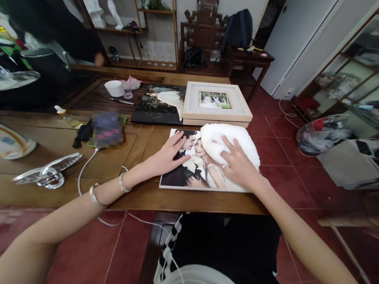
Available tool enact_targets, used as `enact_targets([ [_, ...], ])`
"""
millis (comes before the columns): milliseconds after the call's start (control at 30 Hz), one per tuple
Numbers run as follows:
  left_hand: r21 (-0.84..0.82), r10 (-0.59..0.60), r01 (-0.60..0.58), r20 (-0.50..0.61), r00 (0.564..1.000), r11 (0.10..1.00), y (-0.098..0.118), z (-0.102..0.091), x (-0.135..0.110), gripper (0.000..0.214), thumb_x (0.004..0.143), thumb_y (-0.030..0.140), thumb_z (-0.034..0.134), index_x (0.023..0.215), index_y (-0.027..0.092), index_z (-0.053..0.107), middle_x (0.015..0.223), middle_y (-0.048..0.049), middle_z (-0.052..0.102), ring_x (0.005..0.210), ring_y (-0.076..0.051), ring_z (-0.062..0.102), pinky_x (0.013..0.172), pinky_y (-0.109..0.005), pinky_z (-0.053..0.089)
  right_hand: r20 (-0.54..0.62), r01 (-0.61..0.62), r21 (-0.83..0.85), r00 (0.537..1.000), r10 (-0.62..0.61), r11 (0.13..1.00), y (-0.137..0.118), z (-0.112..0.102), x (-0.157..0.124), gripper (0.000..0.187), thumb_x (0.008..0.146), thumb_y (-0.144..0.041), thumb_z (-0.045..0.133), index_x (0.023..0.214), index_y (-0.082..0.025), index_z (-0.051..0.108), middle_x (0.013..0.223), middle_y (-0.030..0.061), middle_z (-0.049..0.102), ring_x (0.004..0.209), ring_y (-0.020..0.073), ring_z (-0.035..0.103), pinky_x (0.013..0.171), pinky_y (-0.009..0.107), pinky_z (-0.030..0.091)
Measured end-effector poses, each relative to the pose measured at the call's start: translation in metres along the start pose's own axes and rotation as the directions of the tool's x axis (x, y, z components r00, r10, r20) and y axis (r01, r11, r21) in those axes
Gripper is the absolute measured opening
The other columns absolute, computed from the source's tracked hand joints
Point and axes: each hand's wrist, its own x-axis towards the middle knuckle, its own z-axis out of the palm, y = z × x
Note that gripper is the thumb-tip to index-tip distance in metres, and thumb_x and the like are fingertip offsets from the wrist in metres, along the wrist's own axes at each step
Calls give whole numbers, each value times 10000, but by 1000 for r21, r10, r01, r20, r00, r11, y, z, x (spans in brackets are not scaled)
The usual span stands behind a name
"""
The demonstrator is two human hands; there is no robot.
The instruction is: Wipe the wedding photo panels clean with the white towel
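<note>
A glossy photo panel point(194, 177) showing a couple lies at the table's near edge. My left hand point(170, 154) rests on its left part, open, fingers spread over the dark-suited figure. On the panel's upper right is a fluffy white cloth point(246, 143), partly hanging past the panel's corner. My right hand point(241, 166) grips the cloth from above, its fingertips sunk into the pile. The panel's right side is partly hidden by the cloth and my right hand.
Behind the panel are a framed photo box point(197, 88) and a dark photo panel point(160, 115). A white cup point(114, 88), a small bottle point(68, 118) and a chrome ornament point(49, 171) stand leftward. A white cable point(82, 171) crosses the table edge. A person in black point(47, 21) sits at the far left.
</note>
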Motion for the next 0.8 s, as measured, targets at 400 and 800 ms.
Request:
enact_targets([
  [400, -17, 31, -31, -19, 999, 999, -5, 5, 3, 589, 984, 442, 266, 1468, 108, 302, 1578, -160, 211, 1464, -282, 154, 1189, -464, 157, 137, 69, 35, 988, -73, 997, -84, -18, -89, 292, 583, -2, 528, 759, -184, 675, 1520, 81, 356, 1439, 359, 158, 1146, 633, 182],
  [800, -32, 80, -81, -17, 997, 996, -3, -3, 7, 593, 973, 451, 314, 1420, 69, 394, 1536, -185, 311, 1449, -261, 221, 1184, -423, 204, 4, 22, -67, 1000, -22, 998, -3, 4, 23, 256, 823, -169, 564, 1054, -114, 660, 1370, 192, 536, 1398, 349, 306, 1123, 583, 245],
])
